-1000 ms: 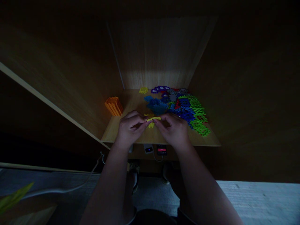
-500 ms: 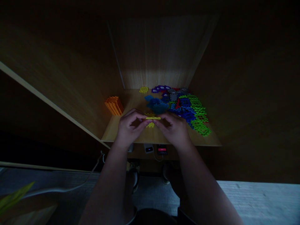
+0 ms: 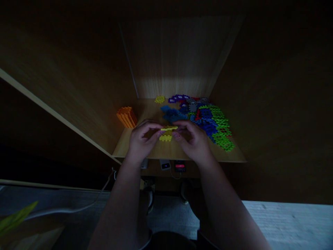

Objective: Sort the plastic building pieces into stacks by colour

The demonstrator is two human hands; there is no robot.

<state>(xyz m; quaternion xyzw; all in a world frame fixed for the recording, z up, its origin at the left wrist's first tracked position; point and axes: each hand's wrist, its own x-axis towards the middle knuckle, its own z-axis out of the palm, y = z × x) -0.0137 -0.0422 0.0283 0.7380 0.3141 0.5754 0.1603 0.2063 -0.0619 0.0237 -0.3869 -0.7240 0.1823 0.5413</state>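
Observation:
Between my two hands, above the front of the wooden shelf [image 3: 153, 151], is a yellow interlocking building tile [image 3: 169, 128], seen nearly edge-on. My left hand [image 3: 142, 139] pinches its left end between thumb and fingers. At the right end, my right hand [image 3: 193, 140] grips it the same way, thumb below and fingers above. Under the held tile more yellow tiles [image 3: 165, 138] show, partly covered; I cannot tell whether they are joined to it. Just beyond my fingers lie translucent blue tiles [image 3: 171, 114].
An orange stack of tiles [image 3: 126, 117] stands at the left. Yellow tiles [image 3: 159, 99] lie near the back panel, with purple tiles [image 3: 179, 98] beside them. Dark blue tiles [image 3: 208, 126] and green tiles [image 3: 223, 130] spread along the right. Below the shelf are a white device [image 3: 164, 164] and a phone [image 3: 179, 166].
The held yellow tile has risen slightly and tilted, and my thumbs have moved apart. More of the yellow tiles beneath it now shows.

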